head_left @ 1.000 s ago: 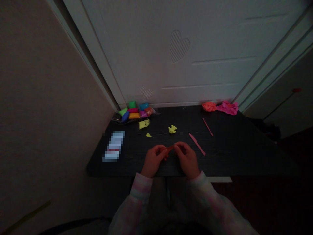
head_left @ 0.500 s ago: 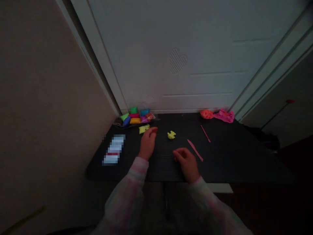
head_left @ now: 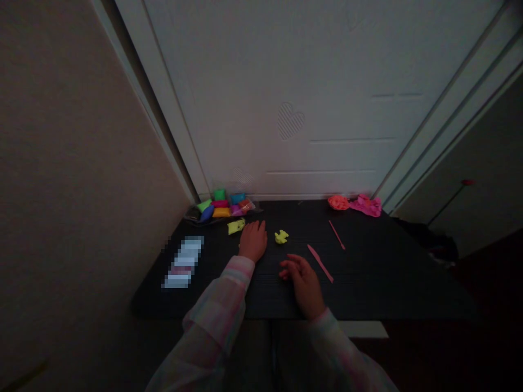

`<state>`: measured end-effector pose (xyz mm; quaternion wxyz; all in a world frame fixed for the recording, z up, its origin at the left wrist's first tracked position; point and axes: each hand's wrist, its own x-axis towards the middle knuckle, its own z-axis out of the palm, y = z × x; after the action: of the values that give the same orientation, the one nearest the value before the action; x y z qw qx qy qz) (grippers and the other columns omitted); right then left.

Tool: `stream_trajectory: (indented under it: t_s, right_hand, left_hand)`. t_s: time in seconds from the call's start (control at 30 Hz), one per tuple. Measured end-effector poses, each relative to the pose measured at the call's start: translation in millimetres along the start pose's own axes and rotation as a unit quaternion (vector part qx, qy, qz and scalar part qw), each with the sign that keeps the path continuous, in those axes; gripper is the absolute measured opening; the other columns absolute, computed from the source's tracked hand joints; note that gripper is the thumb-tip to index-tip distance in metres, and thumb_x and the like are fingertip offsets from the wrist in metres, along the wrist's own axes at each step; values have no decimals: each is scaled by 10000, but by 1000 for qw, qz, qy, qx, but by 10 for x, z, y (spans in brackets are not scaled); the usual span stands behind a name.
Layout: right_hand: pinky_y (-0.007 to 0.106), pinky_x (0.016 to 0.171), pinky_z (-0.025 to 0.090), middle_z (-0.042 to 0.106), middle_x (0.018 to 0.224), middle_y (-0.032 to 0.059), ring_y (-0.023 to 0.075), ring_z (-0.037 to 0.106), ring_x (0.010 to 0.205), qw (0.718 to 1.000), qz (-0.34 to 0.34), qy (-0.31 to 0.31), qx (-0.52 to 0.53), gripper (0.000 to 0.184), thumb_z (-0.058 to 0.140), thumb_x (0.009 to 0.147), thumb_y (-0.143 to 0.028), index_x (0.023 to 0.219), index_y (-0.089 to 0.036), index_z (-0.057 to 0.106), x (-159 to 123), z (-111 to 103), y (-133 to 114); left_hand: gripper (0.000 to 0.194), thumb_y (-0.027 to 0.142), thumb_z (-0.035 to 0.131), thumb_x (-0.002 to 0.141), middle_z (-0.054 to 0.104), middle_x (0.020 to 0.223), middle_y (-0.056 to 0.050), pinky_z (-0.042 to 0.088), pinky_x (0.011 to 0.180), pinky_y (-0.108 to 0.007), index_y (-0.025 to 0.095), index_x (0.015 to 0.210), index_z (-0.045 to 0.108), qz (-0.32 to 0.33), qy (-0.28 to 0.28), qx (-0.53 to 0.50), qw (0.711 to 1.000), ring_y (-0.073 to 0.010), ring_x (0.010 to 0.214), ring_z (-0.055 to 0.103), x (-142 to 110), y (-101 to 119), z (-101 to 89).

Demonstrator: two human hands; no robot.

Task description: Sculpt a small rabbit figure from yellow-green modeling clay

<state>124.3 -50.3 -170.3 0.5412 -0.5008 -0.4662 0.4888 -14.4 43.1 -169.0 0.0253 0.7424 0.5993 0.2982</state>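
My left hand (head_left: 253,241) lies palm down on the dark table (head_left: 379,277), its fingers stretched forward; whatever is beneath the palm is hidden. A small yellow packet (head_left: 236,226) rests just beyond it on the left. To its right sits a lumpy yellow piece of modelling clay (head_left: 281,237) with several points, touched by neither hand. My right hand (head_left: 304,284) is nearer the front edge, fingers loosely bent and apart, with nothing seen in them. Beside it lie a pink clay knife (head_left: 321,263) and, farther back, a thin pink modelling stick (head_left: 337,235).
Several colourful clay packets (head_left: 221,212) lie in a clear bag at the back left. A phone-like pixelated rectangle (head_left: 183,262) is at the left. At the back right are an orange clay piece (head_left: 339,203) and a pink one (head_left: 366,205). A white door (head_left: 245,109) stands behind.
My left hand has turned from edge-on to palm down, fingers spreading forward. My right hand's fingers have loosened from a pinch. The view has tilted up slightly.
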Motion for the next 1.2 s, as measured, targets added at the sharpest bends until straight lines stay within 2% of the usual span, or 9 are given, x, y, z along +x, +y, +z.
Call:
stream_trajectory:
  t_s: [0.17, 0.27, 0.37, 0.5, 0.63, 0.77, 0.9, 1.03, 1.2]
  right_hand:
    - [225, 466, 386, 538, 482, -36, 107, 503, 450, 1000, 6, 1, -28, 236, 649, 649, -352, 621, -170, 500, -18, -3, -29]
    - [243, 533, 420, 584, 554, -12, 128, 550, 532, 999, 1, -4, -41, 182, 651, 637, -327, 662, -160, 585, -15, -15, -31]
    - [278, 647, 452, 645, 728, 32, 151, 592, 655, 999, -11, -4, -45, 229, 595, 679, -334, 818, -160, 647, -3, -30, -19]
    - [272, 621, 436, 603, 723, 18, 129, 547, 618, 998, -32, 20, -52, 320, 527, 731, -357, 969, -160, 609, 11, -45, 12]
    - [237, 524, 373, 510, 581, -31, 101, 464, 520, 998, -34, 30, -52, 226, 491, 766, -368, 797, -162, 579, 9, -48, 14]
    - [226, 491, 348, 469, 493, -44, 93, 437, 483, 999, -25, -8, -45, 246, 546, 734, -361, 580, -169, 544, -11, -54, -27]
    - [248, 613, 438, 597, 645, -11, 125, 553, 619, 999, -12, -46, -11, 164, 633, 656, -324, 716, -174, 600, -16, -40, -23]
    - [266, 652, 477, 609, 683, -16, 131, 587, 658, 999, 3, -39, 20, 226, 663, 614, -310, 777, -191, 559, -13, -16, 22]
    - [277, 680, 487, 649, 729, 7, 139, 606, 689, 999, 11, -48, 5, 206, 665, 617, -282, 790, -186, 604, -20, -22, 26]
  left_hand:
    - [405, 182, 420, 779, 546, 1141, -209, 281, 976, -458, 62, 1159, 493, 17, 25, 20, 999, -297, 1113, 463, -20, 36, -14]
    - [364, 177, 408, 790, 577, 1097, -202, 264, 997, -462, 56, 1111, 528, 21, 48, 4, 999, -286, 1106, 474, -33, 24, -30]
    - [331, 182, 411, 795, 583, 1086, -197, 277, 995, -463, 67, 1069, 557, 15, 74, -30, 997, -281, 1103, 476, -62, 18, -74]
    - [313, 163, 443, 771, 575, 1097, -173, 291, 988, -460, 100, 1048, 574, -11, 108, -104, 989, -270, 1102, 465, -209, 85, -200]
    - [297, 175, 451, 773, 595, 1053, -123, 341, 958, -409, 144, 1039, 580, -60, 113, -212, 969, -223, 1042, 500, -498, 272, -326]
    - [227, 249, 497, 769, 648, 925, -100, 452, 817, -348, 150, 905, 649, -138, 42, -354, 924, -199, 870, 586, -756, 483, -335]
    - [262, 305, 539, 746, 690, 841, -88, 502, 691, -309, 139, 901, 671, -203, -48, -501, 840, -178, 725, 628, -871, 564, -232]
    - [219, 291, 611, 690, 689, 872, -80, 475, 771, -306, 139, 829, 687, -254, -54, -587, 767, -179, 804, 619, -893, 511, -140]
    - [143, 241, 679, 610, 684, 764, -43, 450, 736, -266, 148, 717, 691, -301, -34, -633, 712, -135, 721, 598, -885, 462, -108]
